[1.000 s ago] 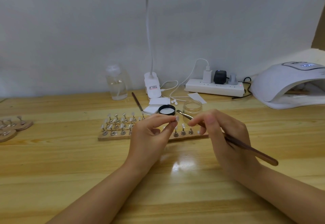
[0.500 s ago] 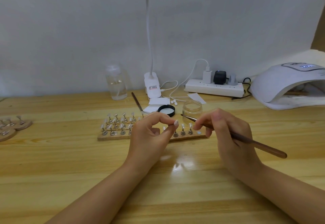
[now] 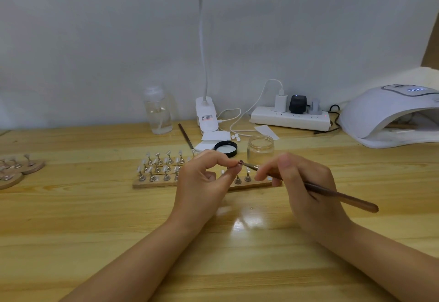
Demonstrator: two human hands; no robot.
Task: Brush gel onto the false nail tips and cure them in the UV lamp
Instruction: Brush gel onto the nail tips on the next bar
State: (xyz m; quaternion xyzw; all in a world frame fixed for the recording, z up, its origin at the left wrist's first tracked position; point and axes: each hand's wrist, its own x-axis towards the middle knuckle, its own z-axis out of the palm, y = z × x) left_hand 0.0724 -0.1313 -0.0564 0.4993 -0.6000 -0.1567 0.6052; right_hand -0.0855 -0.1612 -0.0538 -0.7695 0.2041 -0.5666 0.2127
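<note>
1. Nail tip: one false tip, pinched between thumb and forefinger of the left hand, raised above the wooden stand; its colour is too small to judge.
2. Brush: gripped pen-fashion in the right hand, bristle end touching the held tip.
3. Remaining tips: several rows mounted upright on metal pegs along the stand, pale; coated or bare cannot be told.
4. Gel jar: open, just behind the hands, black lid beside it.
5. UV lamp: far right, display lit; a wooden piece shows inside its mouth.
6. Progress, as judged: brushing under way on one tip; most of the coating and curing remains.
7. Writing: lamp display digits and the desk-lamp base label are unreadable.
</note>
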